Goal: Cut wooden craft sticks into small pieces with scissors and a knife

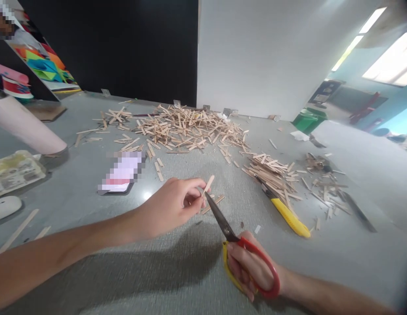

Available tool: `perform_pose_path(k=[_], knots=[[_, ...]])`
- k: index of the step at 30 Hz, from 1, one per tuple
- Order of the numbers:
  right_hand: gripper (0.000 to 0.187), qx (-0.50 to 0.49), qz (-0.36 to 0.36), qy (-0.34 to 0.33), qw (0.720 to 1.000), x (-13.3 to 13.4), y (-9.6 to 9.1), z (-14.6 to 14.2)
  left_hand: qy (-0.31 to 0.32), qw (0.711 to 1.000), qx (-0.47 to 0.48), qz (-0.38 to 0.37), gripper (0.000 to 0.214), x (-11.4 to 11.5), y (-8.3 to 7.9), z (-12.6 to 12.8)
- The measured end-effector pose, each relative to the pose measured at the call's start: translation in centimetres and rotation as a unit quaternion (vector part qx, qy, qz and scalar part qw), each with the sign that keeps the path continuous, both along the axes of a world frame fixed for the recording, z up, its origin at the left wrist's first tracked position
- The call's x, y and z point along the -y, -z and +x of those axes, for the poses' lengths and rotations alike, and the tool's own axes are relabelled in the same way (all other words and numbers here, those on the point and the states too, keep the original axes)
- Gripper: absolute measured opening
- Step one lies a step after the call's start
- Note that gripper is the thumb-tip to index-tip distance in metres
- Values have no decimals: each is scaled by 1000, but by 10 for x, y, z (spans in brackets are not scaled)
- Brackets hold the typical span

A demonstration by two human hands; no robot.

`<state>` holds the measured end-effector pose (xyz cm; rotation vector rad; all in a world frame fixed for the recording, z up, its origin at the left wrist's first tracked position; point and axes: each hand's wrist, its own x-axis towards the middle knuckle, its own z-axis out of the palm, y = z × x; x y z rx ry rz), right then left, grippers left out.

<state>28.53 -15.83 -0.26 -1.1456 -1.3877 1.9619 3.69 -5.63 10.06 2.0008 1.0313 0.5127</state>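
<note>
My left hand [173, 205] pinches a short wooden stick [209, 183] between thumb and fingertips, just above the grey table [177, 271]. My right hand [251, 267] grips scissors [223, 221] with red and yellow handles. Their dark blades point up and left, and the tips meet the lower end of the stick. A few cut stick pieces [214, 202] lie on the table right under the blades.
A big heap of wooden sticks [187, 127] covers the far middle of the table, with a smaller heap [272, 168] to the right. A yellow utility knife [287, 214], a phone [121, 175], a pink cylinder [24, 124], a white mouse [5, 206] and a green bin [308, 119] stand around.
</note>
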Motion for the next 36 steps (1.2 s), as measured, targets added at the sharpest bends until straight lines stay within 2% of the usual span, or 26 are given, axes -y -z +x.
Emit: perform_pose_path(k=[3,6,9,12,16,21,23,28,31,36], knots=[[76,-19,-8,8,1000,0,5,1,17,997,34,-61,22,-4,-1,-2],[72,-53,-27,20,998,-1,11,2,53,983,74,-158,32,-11,-1,-5],[66,-86,-52,15,995,-3,14,3,69,958,114,-252,29,-15,-3,-7],[63,-129,-75,9,989,-4,13,3,52,944,144,-291,26,-15,-4,-7],[62,-130,-74,5,989,-5,12,5,37,949,151,-274,26,-16,0,-5],[61,-151,-100,25,983,-4,19,3,-9,979,128,-161,19,-17,6,-4],[63,-169,-112,28,979,-4,22,3,-19,983,120,-137,16,-15,5,-4],[67,-179,-54,-1,982,-3,24,4,-21,981,123,-146,17,-10,3,-2],[68,-171,-18,-13,985,-4,17,5,-26,982,115,-144,17,-8,3,-1],[68,-146,-7,-33,989,-6,5,5,-23,985,106,-134,18,-6,3,-2]])
